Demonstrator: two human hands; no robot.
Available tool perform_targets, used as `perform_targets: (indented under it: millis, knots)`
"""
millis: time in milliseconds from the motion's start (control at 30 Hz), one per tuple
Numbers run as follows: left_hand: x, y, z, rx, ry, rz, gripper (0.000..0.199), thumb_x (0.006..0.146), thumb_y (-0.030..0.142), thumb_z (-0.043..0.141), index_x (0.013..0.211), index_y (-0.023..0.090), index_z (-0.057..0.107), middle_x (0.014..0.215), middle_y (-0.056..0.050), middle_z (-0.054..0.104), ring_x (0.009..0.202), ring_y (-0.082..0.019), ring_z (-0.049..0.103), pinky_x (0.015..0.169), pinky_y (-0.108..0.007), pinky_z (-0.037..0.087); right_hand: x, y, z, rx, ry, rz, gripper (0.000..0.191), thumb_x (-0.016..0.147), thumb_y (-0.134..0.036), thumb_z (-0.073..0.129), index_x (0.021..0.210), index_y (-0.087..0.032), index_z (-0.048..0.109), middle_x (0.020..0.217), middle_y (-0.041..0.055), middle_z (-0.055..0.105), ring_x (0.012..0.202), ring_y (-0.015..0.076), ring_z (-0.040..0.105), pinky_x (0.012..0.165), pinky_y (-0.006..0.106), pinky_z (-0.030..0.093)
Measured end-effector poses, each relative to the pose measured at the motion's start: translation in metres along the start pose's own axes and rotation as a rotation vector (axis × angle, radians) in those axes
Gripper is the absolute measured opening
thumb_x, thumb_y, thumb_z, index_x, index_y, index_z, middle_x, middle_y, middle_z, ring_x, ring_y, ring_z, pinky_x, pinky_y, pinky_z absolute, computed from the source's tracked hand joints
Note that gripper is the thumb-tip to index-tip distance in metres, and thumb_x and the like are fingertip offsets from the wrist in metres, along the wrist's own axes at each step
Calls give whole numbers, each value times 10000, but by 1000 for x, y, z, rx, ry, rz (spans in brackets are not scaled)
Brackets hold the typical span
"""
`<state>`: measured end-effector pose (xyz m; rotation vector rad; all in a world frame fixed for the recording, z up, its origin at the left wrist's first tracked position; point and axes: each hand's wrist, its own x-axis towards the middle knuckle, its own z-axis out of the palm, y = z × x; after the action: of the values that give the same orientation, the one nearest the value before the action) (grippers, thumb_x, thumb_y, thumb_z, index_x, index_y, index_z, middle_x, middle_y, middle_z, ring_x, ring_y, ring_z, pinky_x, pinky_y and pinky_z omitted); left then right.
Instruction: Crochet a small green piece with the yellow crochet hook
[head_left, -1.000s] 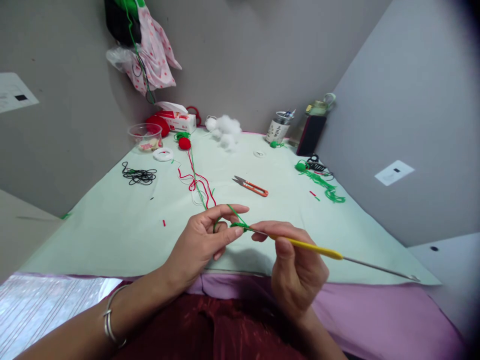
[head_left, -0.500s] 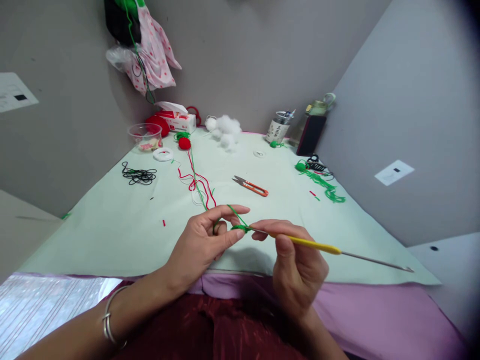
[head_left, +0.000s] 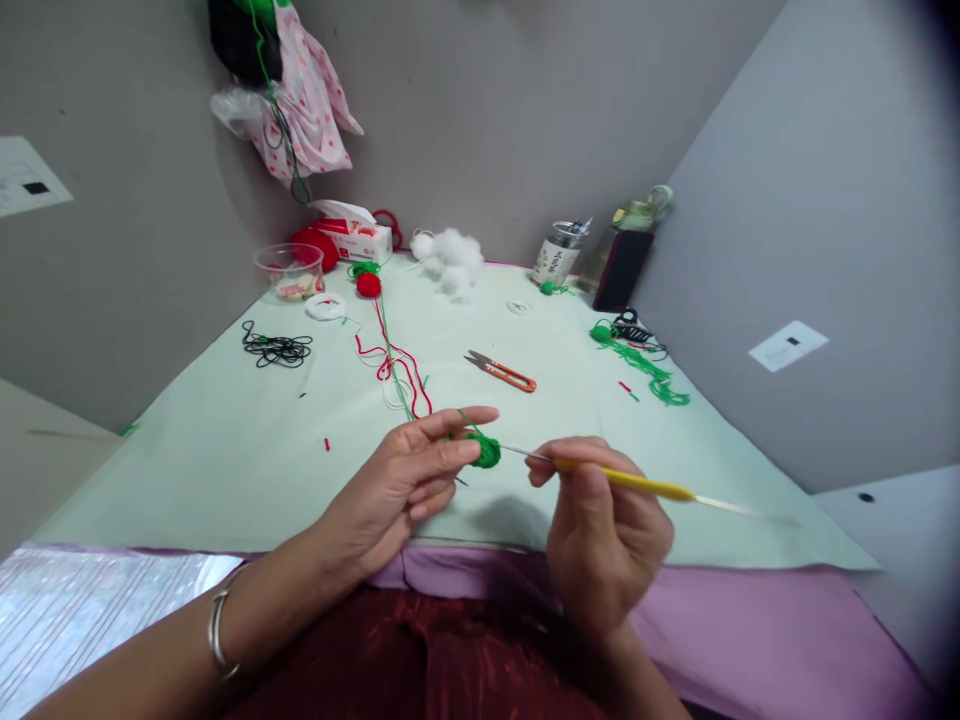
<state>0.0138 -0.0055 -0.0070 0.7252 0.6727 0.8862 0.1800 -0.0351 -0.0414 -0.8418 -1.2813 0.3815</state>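
Note:
Between the thumb and fingers of my left hand (head_left: 409, 465) is a small round piece of green crochet work (head_left: 487, 451). Green yarn (head_left: 400, 380) runs from the far side of the table to this hand, and a strand passes by its raised forefinger. My right hand (head_left: 607, 520) is closed around the yellow handle of a crochet hook (head_left: 637, 484). The hook's thin metal shaft points left, its tip at the right edge of the green piece; whether it sits in a stitch I cannot tell. The hook's other end is smeared by motion.
Orange thread snips (head_left: 501, 371) lie beyond my hands. Further back are a red yarn ball (head_left: 369, 286), white stuffing (head_left: 455, 258), a tissue box (head_left: 352, 236), a clear tub (head_left: 290, 272) and a pen holder (head_left: 557, 254). Black cord (head_left: 276, 346) lies left, green yarn strands (head_left: 652, 372) right.
The green piece has turned so its round face shows. My right hand and the crochet hook have shifted slightly right, and my left fingers have curled in beneath the piece.

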Motion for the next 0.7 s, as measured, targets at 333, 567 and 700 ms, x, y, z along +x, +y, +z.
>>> perform_targets:
  millis: [333,567,700]
  knots:
    - [2,-5,3,6,37,16,415,793,256,919,1187,190,810,750,54,589,435,14,289,385,-136,271,-4,2,2,-276,-156,-199,318,971,-81,666,1177,-291,786,1040,46,783,922,186,734,765,319,606]
    - [5,-1,-3,-101,-6,10,279,823,172,879,1097,148,835,647,93,459,455,5,198,386,-114,249,2,1,-1,26,-2,78,233,1057,-204,560,1026,-243,787,858,28,741,711,160,665,650,317,557]
    - [1,-4,0,-15,14,46,287,820,201,891,1101,190,832,798,51,587,450,23,308,403,-126,296,5,3,-1,118,-74,183,194,1044,-263,608,998,-235,795,890,38,750,740,158,662,670,313,550]
